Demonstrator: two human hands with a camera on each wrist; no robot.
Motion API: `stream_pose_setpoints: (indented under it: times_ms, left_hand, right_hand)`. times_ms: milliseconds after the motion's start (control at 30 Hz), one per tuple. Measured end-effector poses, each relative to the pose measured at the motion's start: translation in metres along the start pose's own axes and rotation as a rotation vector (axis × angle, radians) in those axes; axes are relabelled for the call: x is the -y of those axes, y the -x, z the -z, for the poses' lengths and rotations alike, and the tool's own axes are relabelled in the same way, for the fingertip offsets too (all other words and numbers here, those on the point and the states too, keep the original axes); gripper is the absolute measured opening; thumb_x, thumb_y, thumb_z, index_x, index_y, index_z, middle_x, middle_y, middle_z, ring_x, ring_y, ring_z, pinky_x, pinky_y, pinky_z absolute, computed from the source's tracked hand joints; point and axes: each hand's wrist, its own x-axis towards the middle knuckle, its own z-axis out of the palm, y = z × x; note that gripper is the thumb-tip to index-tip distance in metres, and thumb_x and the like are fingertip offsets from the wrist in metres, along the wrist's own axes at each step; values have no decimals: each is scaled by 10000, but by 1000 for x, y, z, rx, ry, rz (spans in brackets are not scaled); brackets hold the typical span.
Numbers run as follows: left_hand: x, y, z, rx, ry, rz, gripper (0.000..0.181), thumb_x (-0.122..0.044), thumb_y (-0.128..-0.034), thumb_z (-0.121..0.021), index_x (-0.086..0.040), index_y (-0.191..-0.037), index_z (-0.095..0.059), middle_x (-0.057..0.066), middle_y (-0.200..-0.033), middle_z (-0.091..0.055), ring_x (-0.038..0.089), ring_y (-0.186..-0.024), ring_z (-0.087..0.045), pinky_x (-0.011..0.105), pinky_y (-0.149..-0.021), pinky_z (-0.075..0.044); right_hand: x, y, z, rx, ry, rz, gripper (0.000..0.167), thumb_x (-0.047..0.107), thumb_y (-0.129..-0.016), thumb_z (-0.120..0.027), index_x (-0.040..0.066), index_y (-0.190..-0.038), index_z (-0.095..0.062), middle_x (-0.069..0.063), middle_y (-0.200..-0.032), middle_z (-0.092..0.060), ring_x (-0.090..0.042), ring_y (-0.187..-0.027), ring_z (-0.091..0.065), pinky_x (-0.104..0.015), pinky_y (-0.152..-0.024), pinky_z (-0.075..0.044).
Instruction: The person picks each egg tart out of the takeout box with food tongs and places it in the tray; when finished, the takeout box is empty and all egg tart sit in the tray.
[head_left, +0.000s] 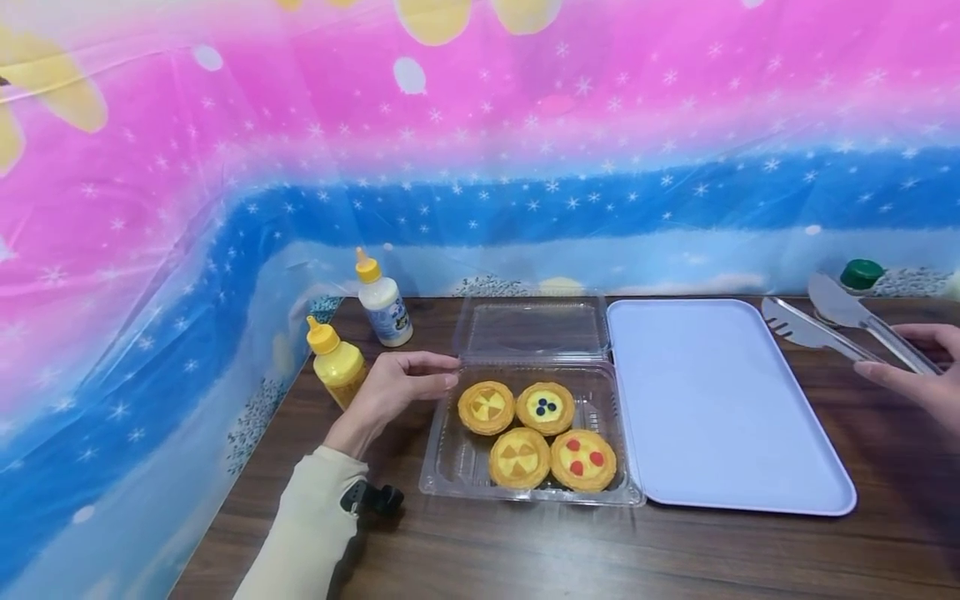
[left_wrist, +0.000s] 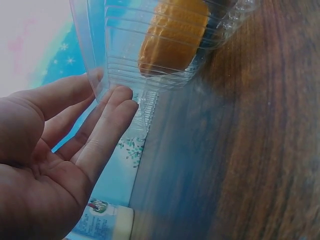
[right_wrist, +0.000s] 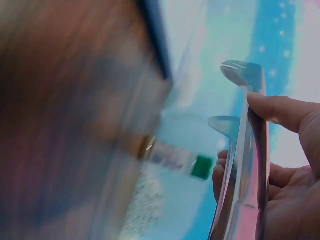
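A clear plastic clamshell box (head_left: 442,467) stands with its lid (head_left: 532,327) folded back. Inside lie several egg tarts: two with yellow wedges, one with blueberries (head_left: 546,407) and one with red fruit pieces (head_left: 582,460). My left hand (head_left: 393,387) pinches the box rim at its back left corner; thumb and fingers sit on either side of the plastic edge (left_wrist: 95,82) in the left wrist view. At the far right my right hand (head_left: 926,375) grips metal serving tongs (head_left: 892,342), thumb on one arm, fingers on the other. Their slotted and flat ends are spread apart.
Right of the box lies a pale lilac tray (head_left: 720,400). Two yellow-capped squeeze bottles, one yellow (head_left: 337,367) and one white (head_left: 386,308), stand at the left. A green-capped container (head_left: 861,273) stands behind the tongs. A patterned cloth (head_left: 480,200) hangs behind the table.
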Motion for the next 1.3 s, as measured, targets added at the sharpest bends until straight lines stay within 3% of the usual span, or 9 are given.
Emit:
stream_pose_setpoints:
  times_ms: [33,133,267,433,500,767,867,1100,1300]
  left_hand:
    - [0,0,0,1,1,0,313,-87,-975,-791,12,-1270,-754,169,-1241,-746,268,-1044,-764,392,-923,-627]
    - [0,0,0,6,1,1,312,-85,-975,-791,9,-1271,-755,166,-1244,-745,270,-1049,-763,397,-928,-626]
    - [-1,0,0,7,-5,-8,314,-91,-974,-793,3,-1271,-757,164,-1250,-742,274,-1052,-762,391,-927,-626]
    - [-2,1,-1,1,-5,-20,313,-91,-970,-797,4,-1266,-759,161,-1256,-742,277,-1052,-762,383,-920,-628]
    - [-2,1,-1,0,-4,-19,313,-89,-969,-797,4,-1266,-760,160,-1257,-742,280,-1055,-761,383,-921,-628]
    - [-1,2,-1,-2,0,-22,319,-84,-967,-798,6,-1270,-758,162,-1261,-742,293,-1062,-758,382,-915,-630]
    - [-1,2,-1,-5,2,-24,316,-79,-968,-796,8,-1269,-758,163,-1260,-742,292,-1064,-757,380,-915,-630]
    - [0,3,-2,-9,-3,-14,311,-85,-969,-797,-2,-1267,-763,155,-1254,-747,281,-1054,-763,387,-924,-627]
    - [-1,2,-3,-25,6,-13,306,-59,-955,-804,4,-1253,-770,155,-1226,-758,248,-1013,-772,378,-904,-634]
  right_hand:
    - [7,0,0,22,13,25,652,121,-929,-821,-183,-1412,-505,-376,-1217,-548,-11,-878,-381,-211,-683,-299]
    - [28,1,1,99,7,94,659,129,-961,-807,-187,-1432,-471,-411,-1241,-518,-321,-952,-496,-206,-676,-297]
    - [58,0,2,188,48,142,695,178,-966,-818,-173,-1448,-460,-413,-1241,-515,-548,-994,-519,-230,-657,-354]
    - [98,1,3,283,113,172,700,297,-937,-852,-92,-1424,-533,-327,-1163,-575,-452,-877,-574,-399,-600,-441]
    - [113,3,1,322,115,188,699,321,-929,-857,-68,-1422,-552,-296,-1145,-592,-419,-860,-581,-395,-588,-446]
    - [158,11,-13,450,77,272,768,468,-903,-857,16,-1460,-582,-308,-1366,-593,-507,-1137,-590,-620,-765,-514]
    - [170,16,-20,474,33,336,710,430,-904,-867,36,-1437,-611,-268,-1359,-622,-498,-1189,-593,-619,-788,-538]
    - [198,30,-39,507,-65,449,579,308,-877,-910,41,-1341,-689,-125,-1176,-715,-288,-996,-667,-403,-688,-546]
    - [217,40,-56,524,-126,542,563,264,-847,-933,31,-1312,-715,-102,-1184,-729,-304,-1046,-698,-520,-835,-603]
